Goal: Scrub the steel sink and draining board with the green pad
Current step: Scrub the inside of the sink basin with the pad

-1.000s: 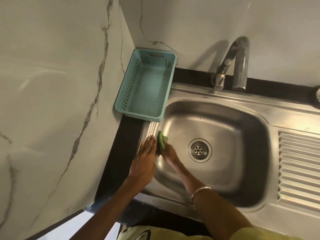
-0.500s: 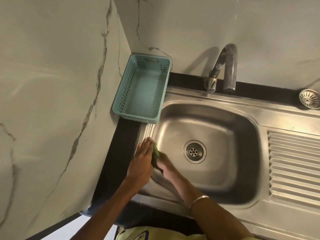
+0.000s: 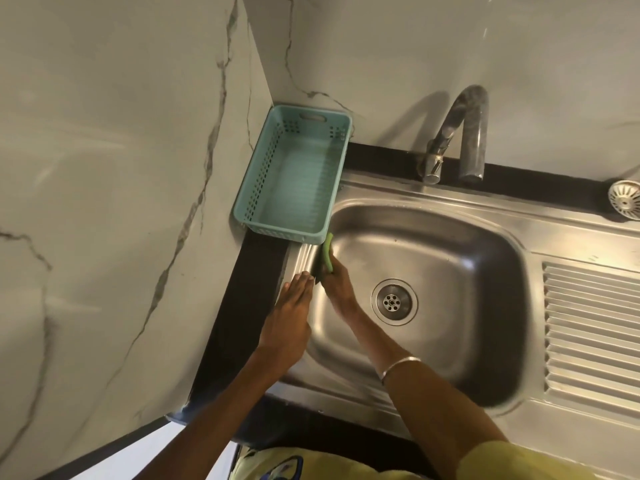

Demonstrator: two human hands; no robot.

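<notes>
**Scrubbing the left wall of the sink**

Marble-look walls meet in a corner behind a steel sink [image 3: 433, 271] set in a dark counter [image 3: 242, 306]. A teal plastic basket [image 3: 294, 181] sits in that corner, and its front edge hangs a little over the sink rim. A curved tap [image 3: 460, 133] stands at the back. A round drain strainer [image 3: 625, 199] lies on the far right rim, apart from the drain hole [image 3: 393, 302] in the bowl.

The right hand [image 3: 337, 282] grips the green pad [image 3: 328, 252] and pushes it flat against the left wall of the bowl, right under the basket's corner. The left hand [image 3: 289, 320] lies open and flat on the left rim, fingers straight, to hold the body steady.

I think the work is partly done. The draining board [image 3: 588, 327] on the right has no hand near it and probably still needs scrubbing.

What could go wrong? The pad is very close to the basket. A hard push upward could bump the basket and knock it askew. The steel may be slippery, so the flat left hand might slide into the bowl.
</notes>
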